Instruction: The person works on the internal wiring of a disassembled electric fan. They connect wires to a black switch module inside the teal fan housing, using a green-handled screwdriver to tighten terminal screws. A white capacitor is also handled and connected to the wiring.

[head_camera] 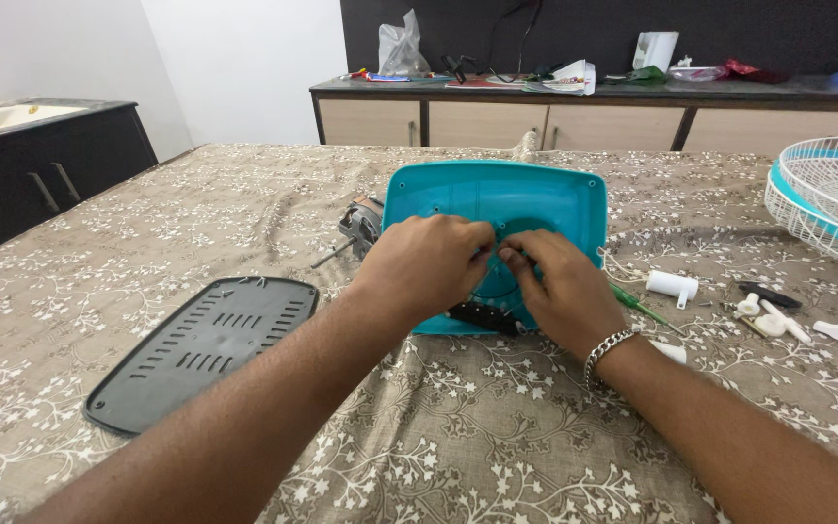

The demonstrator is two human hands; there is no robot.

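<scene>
A turquoise, rounded-rectangular plastic housing (526,199) lies hollow side up on the patterned brown-and-white tablecloth (458,437), in the middle of the table. Both hands are inside it, close together. The left hand (426,264) rests over the near left part of the shell with its fingers curled and pinched towards the centre; the right hand (557,286), a silver chain bracelet (609,346) on its wrist, meets it fingertip to fingertip. Whatever small part the fingertips press on is hidden by the fingers, so I cannot tell what they hold. A black strip-shaped part (482,315) shows at the near edge of the housing, under the hands.

Just left of the housing, touching its far left corner, sits a small metal motor with a shaft (356,228). Further left and nearer lies a dark grey slotted plastic cover plate (201,349), flat on the cloth. To the right of the housing are a green-handled screwdriver (637,303), a white plastic cylinder (672,285) and several small white and black plastic pieces (773,311). At the far right edge stands a white wire fan guard with a turquoise rim (831,209)
</scene>
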